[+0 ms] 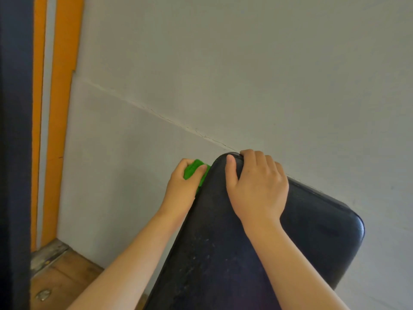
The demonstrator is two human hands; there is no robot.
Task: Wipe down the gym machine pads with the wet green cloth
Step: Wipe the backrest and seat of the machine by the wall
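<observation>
Black pad (223, 253) sits under my right hand (257, 189), fingers hooked over its top edge, thumb flat on the face. I read it as firm, slick vinyl. My left hand (183, 189) balls the green cloth (193, 170) against the pad's side edge, just left of that thumb. Cloth: soft, light, best held bunched. Right fingertips hidden; pad's lower end cut off.

Dark pad (223, 253) in smooth vinyl-like upholstery, faintly glossy along the rim, speckled with pale dust. Soft, nubbly green cloth (194, 170). Matt painted wall (245, 74), hairline-cracked. 2 orange stripes (60, 108) in flat paint. Worn wooden floor (67, 278) with dull metal disc (43, 294).
</observation>
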